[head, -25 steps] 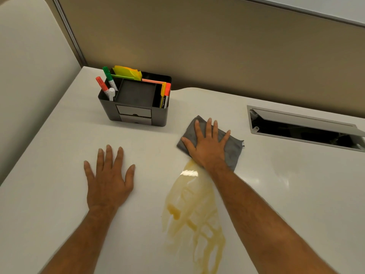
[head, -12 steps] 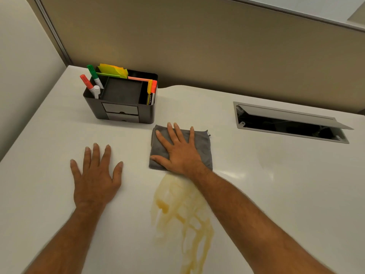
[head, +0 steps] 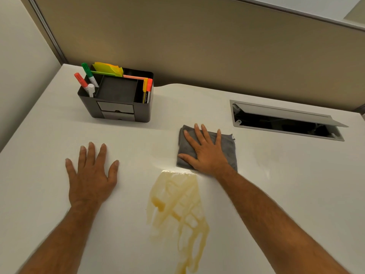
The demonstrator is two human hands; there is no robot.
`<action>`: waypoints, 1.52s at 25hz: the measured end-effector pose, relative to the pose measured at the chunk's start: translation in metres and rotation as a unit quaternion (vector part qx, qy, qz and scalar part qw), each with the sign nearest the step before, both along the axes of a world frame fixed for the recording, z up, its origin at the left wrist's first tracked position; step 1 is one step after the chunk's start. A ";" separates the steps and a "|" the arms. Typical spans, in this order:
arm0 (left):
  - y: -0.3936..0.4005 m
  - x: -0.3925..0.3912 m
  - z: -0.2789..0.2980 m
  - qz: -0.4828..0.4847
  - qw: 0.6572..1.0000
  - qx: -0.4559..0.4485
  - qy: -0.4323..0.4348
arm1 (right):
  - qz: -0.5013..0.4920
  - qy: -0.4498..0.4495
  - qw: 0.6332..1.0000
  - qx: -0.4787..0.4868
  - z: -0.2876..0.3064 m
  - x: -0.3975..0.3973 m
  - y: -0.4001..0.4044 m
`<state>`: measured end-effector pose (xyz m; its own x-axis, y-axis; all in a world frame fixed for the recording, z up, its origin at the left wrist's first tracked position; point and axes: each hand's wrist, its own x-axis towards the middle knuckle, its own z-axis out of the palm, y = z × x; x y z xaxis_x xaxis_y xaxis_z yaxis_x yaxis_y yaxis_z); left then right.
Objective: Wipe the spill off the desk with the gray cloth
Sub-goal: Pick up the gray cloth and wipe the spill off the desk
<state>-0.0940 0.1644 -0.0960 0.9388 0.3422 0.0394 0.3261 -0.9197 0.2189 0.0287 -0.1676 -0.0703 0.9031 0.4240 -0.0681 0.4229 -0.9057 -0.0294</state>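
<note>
A folded gray cloth (head: 229, 147) lies flat on the white desk (head: 296, 194), just beyond the far end of the spill. My right hand (head: 204, 153) presses on it with straight, spread fingers. The spill (head: 177, 210) is a smeared amber liquid that runs from under the cloth's near edge toward me and off the bottom of the view. My left hand (head: 90, 175) rests palm down on the bare desk, left of the spill, fingers spread.
A black desk organizer (head: 116, 99) with markers and sticky notes stands at the back left. An open cable hatch (head: 286, 121) with a raised lid sits in the desk at the back right. Beige partition walls close off the back and left.
My right hand has slid the cloth sideways across the top of the spill, left and then back to the right. My left hand has stayed flat on the desk.
</note>
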 end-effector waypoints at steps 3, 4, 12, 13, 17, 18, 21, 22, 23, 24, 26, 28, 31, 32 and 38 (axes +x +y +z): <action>0.001 0.000 0.001 0.000 1.000 0.000 0.001 | -0.051 -0.001 0.999 0.008 0.001 0.000 -0.022; 0.000 0.000 0.001 0.000 1.000 -0.003 0.001 | -0.066 -0.002 0.998 0.010 0.001 -0.003 -0.028; -0.001 0.000 0.002 -0.004 1.000 -0.006 0.001 | -0.183 -0.001 0.983 0.007 -0.001 -0.041 -0.023; -0.001 0.000 0.002 -0.003 1.000 -0.008 0.001 | -0.186 -0.002 0.983 0.006 -0.001 -0.044 -0.018; -0.002 0.000 0.002 -0.001 1.000 -0.012 0.003 | -0.183 0.000 0.983 0.013 -0.001 -0.046 0.006; -0.002 0.000 0.003 -0.002 1.000 -0.010 0.003 | -0.177 -0.002 0.984 0.017 0.000 -0.045 0.014; -0.002 0.001 0.002 -0.003 1.000 -0.006 0.006 | -0.154 -0.005 0.988 0.019 0.000 -0.042 0.038; -0.002 0.001 0.002 -0.003 1.000 -0.005 0.007 | -0.147 -0.006 0.989 0.017 0.000 -0.040 0.046; -0.002 0.001 0.001 -0.003 1.000 -0.005 0.009 | -0.140 -0.005 0.990 0.015 -0.001 -0.039 0.053; -0.002 0.001 0.001 -0.003 1.000 -0.004 0.009 | -0.133 -0.003 0.991 0.014 -0.001 -0.037 0.062; -0.001 0.000 0.002 -0.002 1.000 -0.005 0.007 | -0.115 0.001 0.993 0.014 -0.002 -0.033 0.080; -0.001 0.000 0.003 -0.003 1.000 -0.003 0.009 | -0.093 0.004 0.996 0.017 -0.002 -0.032 0.098; 0.000 0.001 0.002 -0.008 1.000 -0.003 0.006 | -0.056 0.005 0.998 0.020 -0.004 -0.036 0.119; 0.000 0.001 0.002 -0.009 1.000 -0.003 0.005 | -0.044 0.005 0.999 0.020 -0.005 -0.038 0.124; 0.003 0.001 0.002 -0.012 1.000 -0.012 0.003 | 0.035 -0.009 0.999 0.024 -0.006 -0.060 0.133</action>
<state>-0.0931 0.1671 -0.0939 0.9467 0.3211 0.0257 0.3061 -0.9215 0.2390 -0.0317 -0.0347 -0.0762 0.8717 0.4892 -0.0296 0.4867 -0.8712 -0.0639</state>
